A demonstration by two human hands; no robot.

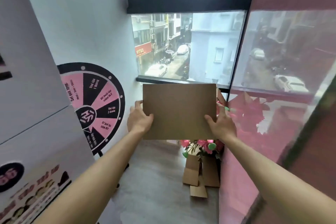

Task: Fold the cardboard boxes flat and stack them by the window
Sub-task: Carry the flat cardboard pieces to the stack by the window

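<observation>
1. Upper centre of frame: window [187, 45], with its sill just above the top edge of the flattened box. The drop zone judged from the task is the floor [154, 178] at the window's foot, hidden behind the board.
2. Centre frame: flattened box [179, 112], held up in the air, face toward the camera, long axis running left-right across the frame.
3. Lower centre-right: other cardboard [200, 178] lies on the floor, partly folded, under pink flowers [203, 144], beside the right-hand glass panel.
4. Left hand [140, 120] grips the board's left edge, thumb on the front face, fingers wrapped behind.
5. Right hand [221, 125] grips the lower right corner the same way. Both are equally near; the board spans between them.
6. Judgement: next move is lowering it forward and down toward the window.
</observation>
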